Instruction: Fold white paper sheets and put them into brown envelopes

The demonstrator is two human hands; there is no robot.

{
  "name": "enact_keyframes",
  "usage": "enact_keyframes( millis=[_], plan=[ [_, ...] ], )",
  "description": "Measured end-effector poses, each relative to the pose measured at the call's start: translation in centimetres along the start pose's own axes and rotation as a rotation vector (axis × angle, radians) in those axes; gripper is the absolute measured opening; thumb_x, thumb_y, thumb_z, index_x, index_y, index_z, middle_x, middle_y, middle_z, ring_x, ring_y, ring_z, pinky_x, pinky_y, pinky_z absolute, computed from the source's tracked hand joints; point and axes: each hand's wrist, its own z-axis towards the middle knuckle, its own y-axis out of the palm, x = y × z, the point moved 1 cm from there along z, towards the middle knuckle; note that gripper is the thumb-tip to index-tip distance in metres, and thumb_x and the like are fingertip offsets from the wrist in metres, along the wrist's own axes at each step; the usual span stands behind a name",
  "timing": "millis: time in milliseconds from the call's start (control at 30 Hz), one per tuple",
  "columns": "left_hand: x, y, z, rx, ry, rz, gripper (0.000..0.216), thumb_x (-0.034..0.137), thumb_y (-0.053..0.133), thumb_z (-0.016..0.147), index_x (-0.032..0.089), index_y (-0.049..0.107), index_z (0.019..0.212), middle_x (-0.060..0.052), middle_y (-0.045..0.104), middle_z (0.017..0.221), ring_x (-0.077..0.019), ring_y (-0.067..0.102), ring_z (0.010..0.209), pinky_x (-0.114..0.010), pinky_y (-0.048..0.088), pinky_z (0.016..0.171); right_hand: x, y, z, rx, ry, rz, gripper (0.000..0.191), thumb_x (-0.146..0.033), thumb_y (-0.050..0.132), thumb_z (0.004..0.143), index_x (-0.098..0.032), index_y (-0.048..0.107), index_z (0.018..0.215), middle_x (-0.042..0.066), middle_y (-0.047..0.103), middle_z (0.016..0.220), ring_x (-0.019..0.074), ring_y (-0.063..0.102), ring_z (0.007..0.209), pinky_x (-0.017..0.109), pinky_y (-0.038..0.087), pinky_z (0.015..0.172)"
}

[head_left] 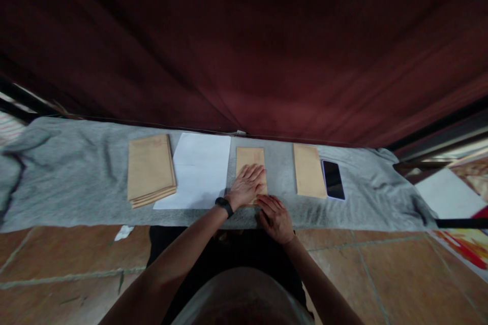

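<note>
A brown paper envelope lies flat on the grey cloth in front of me. My left hand, with a dark band at the wrist, rests flat on it with the fingers stretched out. At the envelope's lower right corner is my right hand, its fingertips touching the edge; whether they pinch it is hard to make out. Left of the hands lie white paper sheets, partly beside a stack of brown envelopes. Another brown envelope lies to the right.
A phone lies beside the right-hand envelope. Grey cloth covers the long narrow surface. Behind it hangs a dark red curtain. Below are floor tiles with a scrap of white paper. A white sheet sits at the far right.
</note>
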Motion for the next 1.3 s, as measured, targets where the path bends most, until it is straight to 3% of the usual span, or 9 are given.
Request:
enact_keyframes(
  millis=[433,667,867,1133,1300],
  plan=[
    [-0.8,-0.5,1.8,0.005,-0.041,0.049,0.053,0.039,0.033,0.103,0.022,0.037,0.154,-0.003,0.037,0.160,-0.0216,0.025,0.151,-0.048,0.015,0.125,0.0,0.0,0.0,0.005,-0.008,-0.016,0.043,-0.021,0.049,0.095,-0.021,0.056,0.137,0.009,0.060,0.141,0.0230,0.055,0.130,0.048,0.042,0.113],
    [-0.1,-0.4,-0.5,0.004,-0.045,0.015,0.050,0.041,0.033,0.104,0.028,0.042,0.151,0.002,0.040,0.159,-0.0250,0.024,0.151,-0.055,0.011,0.124,0.0,0.0,-0.1,0.006,-0.007,-0.038,0.041,-0.022,0.049,0.096,-0.020,0.058,0.135,0.010,0.062,0.138,0.0234,0.057,0.128,0.048,0.043,0.112],
    [0.3,-0.8,-2.5,-0.015,0.027,-0.033,0.050,0.039,0.031,0.105,0.023,0.039,0.152,-0.001,0.040,0.159,-0.0223,0.025,0.151,-0.048,0.012,0.125,0.1,0.1,0.0,0.034,-0.020,-0.030,0.039,-0.020,0.049,0.095,-0.020,0.060,0.132,0.010,0.064,0.135,0.0229,0.058,0.125,0.048,0.045,0.111],
    [1.4,-2.2,-5.8,-0.044,0.062,-0.119,0.048,0.037,0.034,0.105,0.018,0.044,0.149,-0.006,0.041,0.158,-0.0195,0.030,0.149,-0.041,0.024,0.123,0.0,0.2,0.2,0.084,-0.006,-0.013,0.037,-0.018,0.049,0.097,-0.022,0.062,0.131,0.009,0.068,0.130,0.0220,0.061,0.121,0.047,0.046,0.110],
    [2.7,-2.3,-8.6,0.042,-0.013,-0.144,0.043,0.033,0.044,0.103,0.018,0.050,0.143,-0.009,0.050,0.151,-0.0201,0.044,0.142,-0.041,0.036,0.118,0.2,0.5,0.4,0.108,0.035,-0.009,0.029,-0.022,0.050,0.100,-0.023,0.066,0.124,0.007,0.070,0.125,0.0208,0.064,0.116,0.044,0.047,0.107]
  ],
)
